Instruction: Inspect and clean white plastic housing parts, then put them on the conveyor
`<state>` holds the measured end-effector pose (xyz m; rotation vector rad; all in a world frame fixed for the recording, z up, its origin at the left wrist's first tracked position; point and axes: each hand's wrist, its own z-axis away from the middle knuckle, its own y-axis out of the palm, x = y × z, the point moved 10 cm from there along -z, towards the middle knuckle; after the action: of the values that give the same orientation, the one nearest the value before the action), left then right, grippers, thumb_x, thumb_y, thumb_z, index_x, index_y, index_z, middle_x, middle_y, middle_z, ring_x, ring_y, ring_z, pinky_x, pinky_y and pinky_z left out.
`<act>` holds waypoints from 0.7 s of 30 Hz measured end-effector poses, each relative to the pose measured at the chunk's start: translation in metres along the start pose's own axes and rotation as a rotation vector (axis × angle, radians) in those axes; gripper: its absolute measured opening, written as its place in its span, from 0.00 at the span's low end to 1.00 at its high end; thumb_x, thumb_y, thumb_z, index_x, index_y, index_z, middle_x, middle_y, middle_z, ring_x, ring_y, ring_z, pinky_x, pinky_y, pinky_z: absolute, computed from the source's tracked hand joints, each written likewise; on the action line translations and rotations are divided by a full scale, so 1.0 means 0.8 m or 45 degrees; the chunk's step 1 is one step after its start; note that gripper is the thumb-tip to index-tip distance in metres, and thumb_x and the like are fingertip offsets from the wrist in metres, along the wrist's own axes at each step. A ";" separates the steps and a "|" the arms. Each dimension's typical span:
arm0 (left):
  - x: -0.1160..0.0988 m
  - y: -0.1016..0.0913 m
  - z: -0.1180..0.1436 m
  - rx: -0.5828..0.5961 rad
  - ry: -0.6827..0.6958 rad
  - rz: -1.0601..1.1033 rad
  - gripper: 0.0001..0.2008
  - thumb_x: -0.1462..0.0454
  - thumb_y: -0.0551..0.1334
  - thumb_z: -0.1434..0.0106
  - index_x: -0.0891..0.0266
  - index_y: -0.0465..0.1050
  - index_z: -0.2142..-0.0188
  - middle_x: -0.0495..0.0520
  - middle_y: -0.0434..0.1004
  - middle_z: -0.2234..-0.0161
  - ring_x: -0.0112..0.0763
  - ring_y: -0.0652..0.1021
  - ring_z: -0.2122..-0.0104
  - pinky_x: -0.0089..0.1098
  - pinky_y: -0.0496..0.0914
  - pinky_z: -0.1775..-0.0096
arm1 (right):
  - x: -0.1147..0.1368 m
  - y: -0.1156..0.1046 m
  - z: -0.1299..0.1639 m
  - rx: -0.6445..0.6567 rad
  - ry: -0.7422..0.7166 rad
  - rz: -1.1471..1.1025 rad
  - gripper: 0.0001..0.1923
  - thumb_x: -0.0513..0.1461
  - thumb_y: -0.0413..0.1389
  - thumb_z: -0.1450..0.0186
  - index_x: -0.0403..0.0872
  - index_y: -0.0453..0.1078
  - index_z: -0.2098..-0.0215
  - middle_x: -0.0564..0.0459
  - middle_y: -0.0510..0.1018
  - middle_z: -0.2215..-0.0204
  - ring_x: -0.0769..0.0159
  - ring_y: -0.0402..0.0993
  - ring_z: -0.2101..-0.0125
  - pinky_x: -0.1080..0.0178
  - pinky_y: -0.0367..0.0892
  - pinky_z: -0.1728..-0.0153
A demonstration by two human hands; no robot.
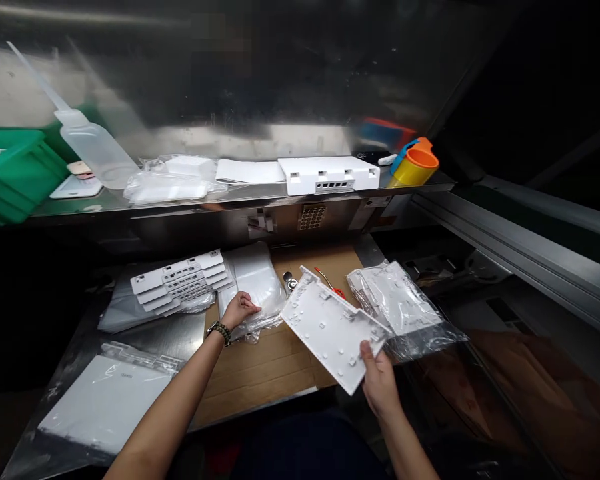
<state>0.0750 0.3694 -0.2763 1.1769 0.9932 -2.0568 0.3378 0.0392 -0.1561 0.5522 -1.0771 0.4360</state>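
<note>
In my right hand (pixel 379 381) is a white plastic housing panel (pixel 325 333), gripped at its near right corner with the thumb on top. Its inner side, with small clips and posts, faces up, and it is tilted above the cardboard. My left hand (pixel 240 309) is closed in a pinch at the near edge of a stack of clear plastic bags (pixel 254 273). Left of that stack, several white housing panels with port cutouts (pixel 180 283) lie overlapped on more clear bags. A bagged white panel (pixel 403 300) rests to the right.
Cardboard (pixel 250 387) covers the bench's middle. Red-handled scissors (pixel 337 291) lie behind the held panel. Another bagged white panel (pixel 110 400) is at front left. The metal shelf (pixel 250 193) carries a squeeze bottle (pixel 97 150), a white housing (pixel 330 175) and a yellow tape roll (pixel 414 167); a green bin (pixel 17 173) is far left.
</note>
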 end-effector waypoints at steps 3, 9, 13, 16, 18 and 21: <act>0.000 0.000 -0.003 0.017 0.034 -0.007 0.13 0.57 0.65 0.30 0.64 0.74 0.52 0.53 0.78 0.59 0.31 0.79 0.66 0.35 0.77 0.65 | -0.015 0.062 0.003 0.175 -0.149 0.272 0.32 0.60 0.63 0.38 0.43 0.78 0.50 0.37 0.84 0.51 0.44 0.81 0.49 0.45 0.74 0.45; -0.015 0.012 0.002 0.074 0.150 -0.175 0.13 0.57 0.65 0.30 0.64 0.74 0.52 0.54 0.78 0.58 0.32 0.80 0.65 0.37 0.78 0.63 | -0.034 0.148 0.006 0.357 -0.392 0.488 0.31 0.60 0.55 0.31 0.45 0.78 0.47 0.38 0.84 0.51 0.46 0.78 0.45 0.44 0.69 0.40; -0.042 0.000 0.011 -0.006 0.291 -0.385 0.14 0.57 0.65 0.30 0.62 0.75 0.50 0.58 0.77 0.49 0.39 0.79 0.54 0.45 0.77 0.53 | -0.044 0.157 0.006 0.364 -0.417 0.515 0.32 0.59 0.54 0.31 0.44 0.77 0.45 0.38 0.84 0.51 0.46 0.77 0.44 0.45 0.68 0.40; -0.066 -0.018 0.014 -0.110 0.374 -0.512 0.14 0.57 0.63 0.29 0.59 0.75 0.48 0.59 0.73 0.42 0.44 0.75 0.46 0.51 0.72 0.45 | -0.044 0.155 0.010 0.333 -0.424 0.527 0.31 0.58 0.53 0.29 0.44 0.74 0.41 0.37 0.82 0.49 0.47 0.78 0.45 0.47 0.71 0.42; -0.081 -0.027 0.013 -0.164 0.406 -0.572 0.15 0.57 0.63 0.29 0.58 0.74 0.46 0.60 0.71 0.40 0.46 0.74 0.43 0.54 0.70 0.43 | -0.042 0.155 0.014 0.311 -0.428 0.531 0.31 0.57 0.53 0.29 0.44 0.73 0.40 0.37 0.81 0.47 0.48 0.78 0.45 0.49 0.72 0.43; -0.105 -0.029 0.011 -0.163 0.454 -0.625 0.20 0.58 0.63 0.29 0.58 0.69 0.40 0.61 0.68 0.37 0.49 0.73 0.42 0.56 0.69 0.42 | -0.041 0.151 0.022 0.264 -0.426 0.484 0.31 0.58 0.54 0.30 0.44 0.73 0.41 0.38 0.82 0.48 0.48 0.78 0.45 0.48 0.71 0.42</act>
<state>0.0914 0.3844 -0.1917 1.3613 1.7011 -2.1347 0.2412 0.1206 -0.1544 0.6178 -1.4768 0.8144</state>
